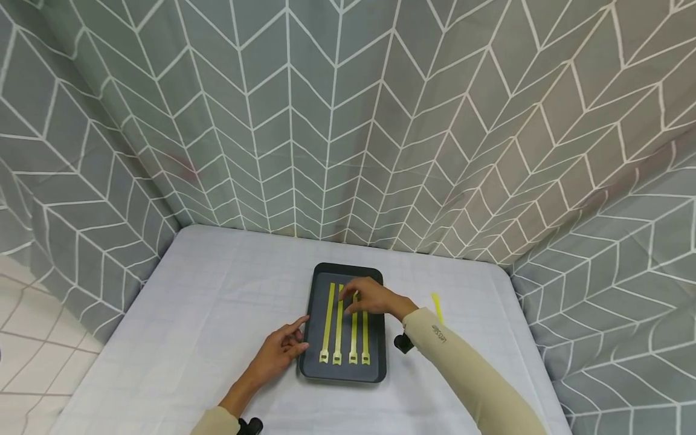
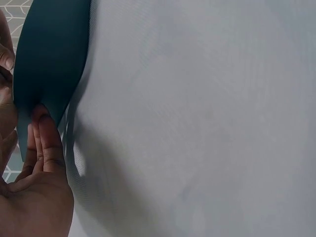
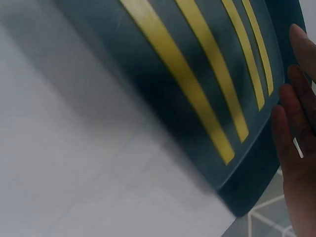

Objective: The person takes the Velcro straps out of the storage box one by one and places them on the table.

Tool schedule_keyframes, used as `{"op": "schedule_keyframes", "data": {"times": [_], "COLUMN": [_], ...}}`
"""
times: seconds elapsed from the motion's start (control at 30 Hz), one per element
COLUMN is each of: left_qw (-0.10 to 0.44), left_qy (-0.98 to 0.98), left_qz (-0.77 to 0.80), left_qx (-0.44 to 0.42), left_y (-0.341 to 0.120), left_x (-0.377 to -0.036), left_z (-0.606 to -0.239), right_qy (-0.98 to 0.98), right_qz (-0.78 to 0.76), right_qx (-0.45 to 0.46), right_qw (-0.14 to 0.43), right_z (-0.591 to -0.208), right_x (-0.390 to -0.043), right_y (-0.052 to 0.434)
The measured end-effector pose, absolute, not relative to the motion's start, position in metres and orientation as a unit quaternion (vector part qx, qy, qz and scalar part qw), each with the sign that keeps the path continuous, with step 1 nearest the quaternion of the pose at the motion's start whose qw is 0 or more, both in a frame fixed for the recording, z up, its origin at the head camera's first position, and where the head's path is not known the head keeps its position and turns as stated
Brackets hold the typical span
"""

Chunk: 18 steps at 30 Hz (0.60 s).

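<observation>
A dark grey rectangular tray (image 1: 342,380) holds several yellow hook-and-loop cable ties (image 1: 328,320), laid lengthwise side by side with their slotted heads towards me. My right hand (image 1: 372,296) hovers over the far half of the tray and hides parts of the ties on the right. In the right wrist view its fingers (image 3: 292,101) are loosely extended, with nothing between them. My left hand (image 1: 276,356) is at the tray's left side; in the left wrist view its straight fingers (image 2: 49,143) rest against the outer wall (image 2: 52,54).
Another yellow tie (image 1: 437,307) lies on the white-covered table (image 1: 228,284) right of the tray, partly behind my right sleeve (image 1: 462,362). A grey curtain (image 1: 326,121) with white zigzag lines surrounds the table's back and sides.
</observation>
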<state>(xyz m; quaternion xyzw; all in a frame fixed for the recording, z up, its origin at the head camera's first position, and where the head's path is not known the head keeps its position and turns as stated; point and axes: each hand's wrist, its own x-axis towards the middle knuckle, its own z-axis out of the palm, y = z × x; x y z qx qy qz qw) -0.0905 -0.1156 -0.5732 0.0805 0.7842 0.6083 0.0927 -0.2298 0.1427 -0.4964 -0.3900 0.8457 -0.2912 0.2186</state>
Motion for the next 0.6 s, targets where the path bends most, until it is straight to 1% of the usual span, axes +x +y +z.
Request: {"op": "schedule_keyframes", "data": {"times": [0.13,0.27,0.43,0.6], "left_qw": [0.101,0.106,0.104,0.108], "left_qy": [0.782,0.777,0.776,0.778], "left_qz": [0.610,0.615,0.616,0.613], "left_qx": [0.078,0.083,0.088,0.085], "left_y": [-0.117,-0.118,-0.118,-0.118], "left_x": [-0.091,-0.091,-0.091,-0.090], "left_z": [-0.574,-0.574,-0.576,-0.575], "right_qy": [0.847,0.850,0.838,0.840], "right_qz": [-0.254,-0.203,-0.176,-0.145], "right_qx": [-0.398,-0.420,-0.451,-0.450], "right_qw": [0.246,0.245,0.251,0.267], "right_z": [-0.499,-0.500,-0.501,-0.505], "right_x": [-0.229,-0.229,-0.227,-0.222], "right_y": [0.127,0.117,0.107,0.097]}}
